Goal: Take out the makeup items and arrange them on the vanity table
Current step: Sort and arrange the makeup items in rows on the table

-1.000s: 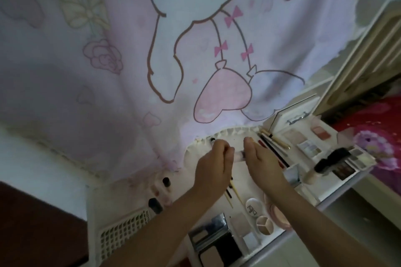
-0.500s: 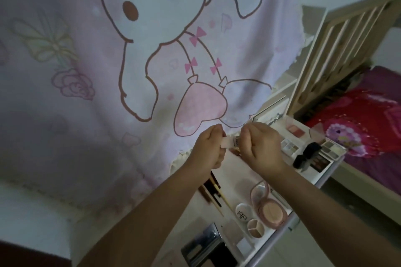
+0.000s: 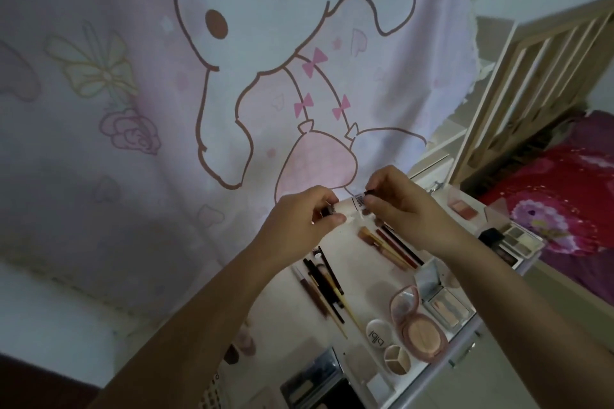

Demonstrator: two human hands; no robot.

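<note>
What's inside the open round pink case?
The pink case lies open: a peach powder pan fills its base and a mirror lines the raised lid. What is under the powder is covered.

Two hands (image 3: pixel 300 221) (image 3: pixel 398 206), one small tube (image 3: pixel 347 207), one round pink compact (image 3: pixel 420 332), and two brushes (image 3: pixel 382 244) show.

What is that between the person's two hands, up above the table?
In the head view, a small pale tube with a barcode label spans the gap. The left hand pinches its dark end, and the right hand pinches the labelled end.
</note>
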